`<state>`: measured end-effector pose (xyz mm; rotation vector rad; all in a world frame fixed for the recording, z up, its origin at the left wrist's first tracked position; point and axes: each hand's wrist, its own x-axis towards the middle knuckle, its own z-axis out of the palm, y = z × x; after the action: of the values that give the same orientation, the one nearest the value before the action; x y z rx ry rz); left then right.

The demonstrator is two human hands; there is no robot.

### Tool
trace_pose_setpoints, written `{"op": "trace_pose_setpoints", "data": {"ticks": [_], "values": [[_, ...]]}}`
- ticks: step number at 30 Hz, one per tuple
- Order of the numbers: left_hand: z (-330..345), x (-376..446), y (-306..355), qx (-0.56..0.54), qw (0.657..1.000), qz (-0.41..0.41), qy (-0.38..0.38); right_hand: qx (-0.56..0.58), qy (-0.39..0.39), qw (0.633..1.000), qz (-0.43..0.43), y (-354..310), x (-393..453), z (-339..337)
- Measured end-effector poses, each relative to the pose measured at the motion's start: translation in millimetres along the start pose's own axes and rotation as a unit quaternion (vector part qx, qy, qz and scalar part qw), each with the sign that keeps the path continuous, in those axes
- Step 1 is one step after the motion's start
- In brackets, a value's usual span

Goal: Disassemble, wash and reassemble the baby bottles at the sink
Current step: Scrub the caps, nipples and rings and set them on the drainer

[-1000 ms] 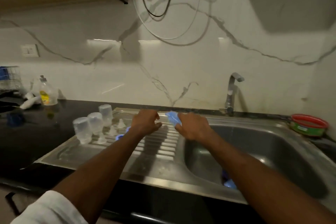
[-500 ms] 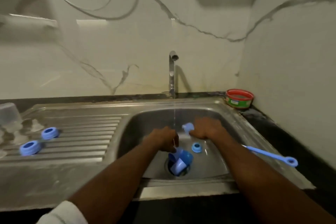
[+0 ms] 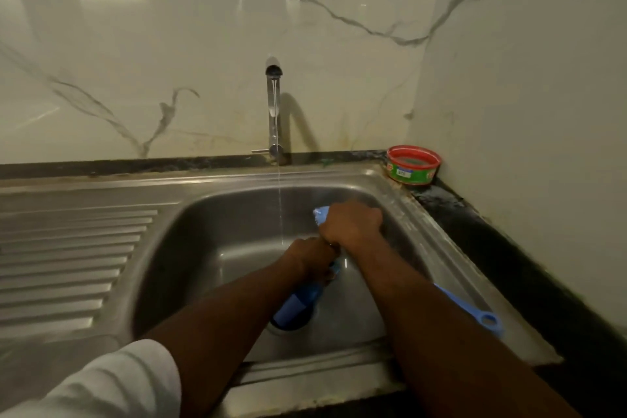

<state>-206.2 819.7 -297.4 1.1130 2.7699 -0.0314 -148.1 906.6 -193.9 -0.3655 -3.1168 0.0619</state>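
The small round red and green tub (image 3: 414,165) in the back right corner of the black stone bench (image 3: 509,248) has a white label on its side, but the letters are too blurry to read.

A thin stream of water (image 3: 280,207) falls from the tall shiny metal tap (image 3: 273,108) into the shiny steel sink (image 3: 210,248). The flat part with ridges (image 3: 74,254) lies to the left of the bowl. A long light blue plastic brush handle with a ring at its end (image 3: 475,312) lies on the right rim of the sink, partly hidden behind the right arm. The wall behind is white with grey lines like marble.

Both hands are down in the bowl, just right of the water. The right hand (image 3: 353,224) has its fingers curled round a light blue cloth-like thing (image 3: 320,214), which sticks out at the left of the fist. The left hand (image 3: 310,256) is just below it and touches it; its fingers are curled round something, but the hand hides what it is.

A blue plastic bottle cap (image 3: 297,307) lies tipped over the drain hole (image 3: 288,327) at the bottom of the bowl. Its long side runs from the drain up and to the right, towards the left hand. The left arm covers part of it. The left arm has a white sleeve (image 3: 112,380).
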Motion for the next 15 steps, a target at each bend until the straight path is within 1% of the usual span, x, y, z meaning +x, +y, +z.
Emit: {"op": "trace_pose_setpoints", "data": {"ticks": [2,4,6,8,10,12,15], "values": [[-1.0,-3.2,2.8,0.020,1.000,-0.001,0.011,-0.004,0.004,1.000,0.008,0.9,-1.7,-0.4],[-6.9,-8.7,-5.5,-0.010,0.999,-0.021,0.038,0.015,0.020,1.000,0.017,-0.2,-4.8,-3.1],[-14.5,-12.4,-25.7,-0.061,0.990,-0.061,0.113,0.041,0.038,0.998,0.024,-0.2,-7.7,-7.8],[-19.0,-18.7,-51.6,-0.153,0.958,-0.129,0.206,0.047,0.054,0.997,0.025,0.3,-12.0,-13.5],[-21.8,-30.7,-71.7,-0.231,0.914,-0.156,0.294,0.048,0.071,0.996,0.019,-0.3,-15.0,-15.7],[-26.5,-44.4,-78.3,-0.272,0.892,-0.154,0.327,0.048,0.077,0.996,0.013,-1.9,-17.5,-16.1],[-41.7,-54.7,-74.9,-0.316,0.870,-0.164,0.340,0.041,0.078,0.996,-0.005,-7.6,-17.5,-15.0]]}}
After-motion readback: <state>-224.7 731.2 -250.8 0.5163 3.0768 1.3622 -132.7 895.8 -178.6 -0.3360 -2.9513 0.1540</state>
